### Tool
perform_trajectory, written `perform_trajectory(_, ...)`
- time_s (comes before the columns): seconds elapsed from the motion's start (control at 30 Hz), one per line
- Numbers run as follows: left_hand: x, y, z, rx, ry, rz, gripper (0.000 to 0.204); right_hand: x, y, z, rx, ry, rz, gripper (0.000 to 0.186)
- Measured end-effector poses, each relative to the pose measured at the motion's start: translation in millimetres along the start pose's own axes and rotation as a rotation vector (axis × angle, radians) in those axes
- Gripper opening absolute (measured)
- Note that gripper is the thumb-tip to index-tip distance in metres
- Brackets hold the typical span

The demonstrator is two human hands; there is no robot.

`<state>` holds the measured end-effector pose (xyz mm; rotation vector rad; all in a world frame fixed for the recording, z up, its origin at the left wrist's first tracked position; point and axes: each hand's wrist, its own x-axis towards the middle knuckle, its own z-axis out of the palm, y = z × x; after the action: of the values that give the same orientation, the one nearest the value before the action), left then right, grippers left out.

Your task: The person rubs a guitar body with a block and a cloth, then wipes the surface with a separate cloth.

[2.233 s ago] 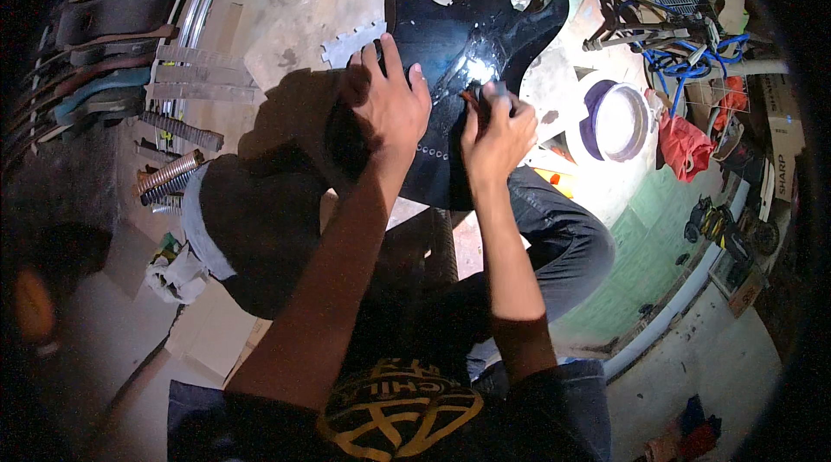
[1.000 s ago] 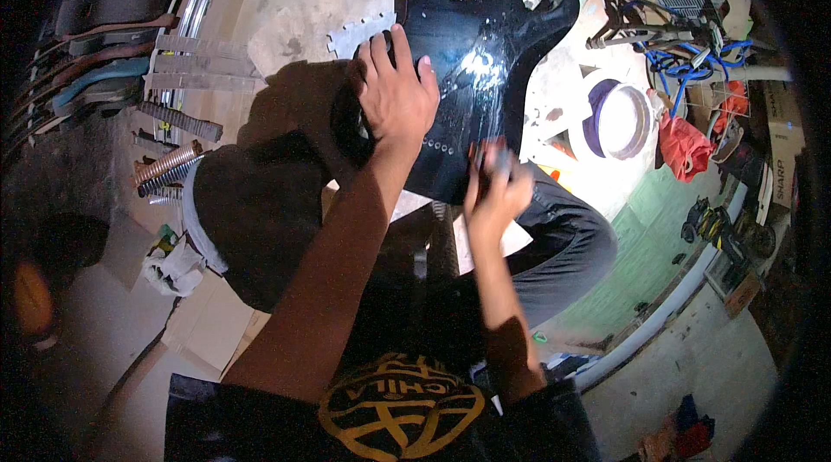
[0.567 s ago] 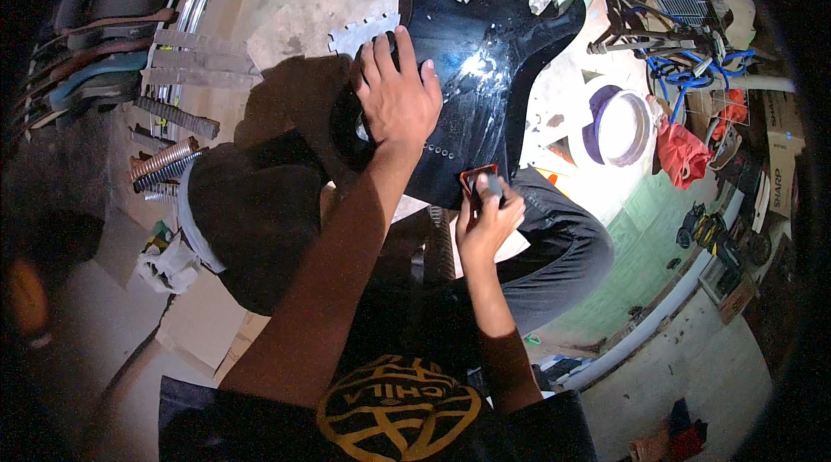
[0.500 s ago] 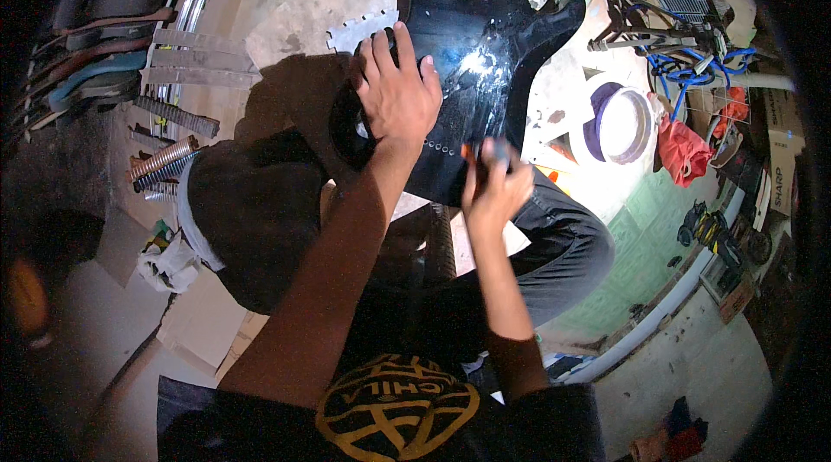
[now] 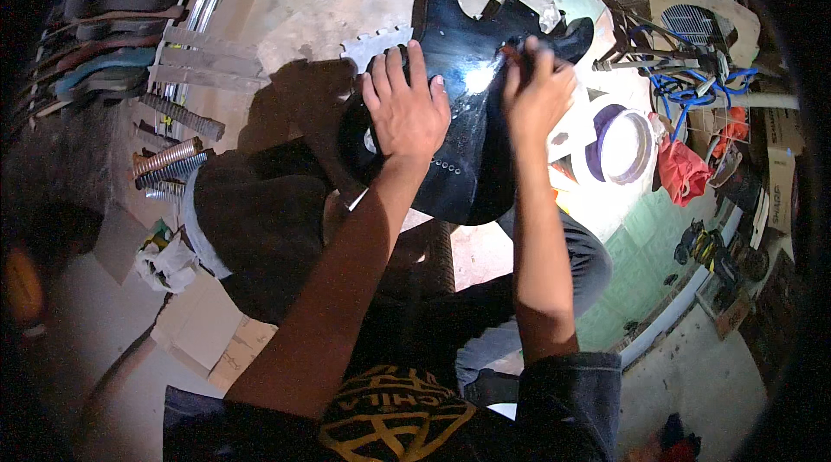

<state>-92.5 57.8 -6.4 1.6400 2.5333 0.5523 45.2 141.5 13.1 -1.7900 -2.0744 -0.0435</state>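
Observation:
A glossy black electric guitar body (image 5: 472,129) lies across my lap with its two horns pointing away from me. A row of small holes runs across its near part, and a bright glare with pale streaks shows on the middle. My left hand (image 5: 408,107) lies flat on the left side of the body, fingers stretched out. Near the right horn my right hand (image 5: 541,97), slightly blurred, is closed round a small orange-red piece (image 5: 511,54) at the surface. Its kind I cannot make out, since the fingers cover most of it.
Right of the guitar body stands a round whitish tub (image 5: 625,144), beside a crumpled red bag (image 5: 684,172). Blue cable (image 5: 692,90) and metal parts lie farther right. Coiled springs (image 5: 169,159) and cardboard (image 5: 199,324) are on the left, near stacked curved parts (image 5: 104,64).
My right hand has moved away from me over the guitar body, from its near edge to the right horn. My left hand stays flat on it; the whole view has shifted slightly.

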Motion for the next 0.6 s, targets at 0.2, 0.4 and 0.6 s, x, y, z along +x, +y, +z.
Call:
perform_trajectory(0.2,0,-6,-3,0.019,-0.026,-0.044,0.06,-72,-15,-13,0.174,-0.171,-0.071,0.032)
perform_trajectory(0.4,9,4,-7,-0.01,-0.062,-0.047,0.06,82,94,21,-0.037,-0.002,0.083,0.036)
perform_trajectory(0.6,2,-2,-8,0.009,-0.09,-0.069,0.062,20,68,10,0.081,-0.056,-0.118,0.044)
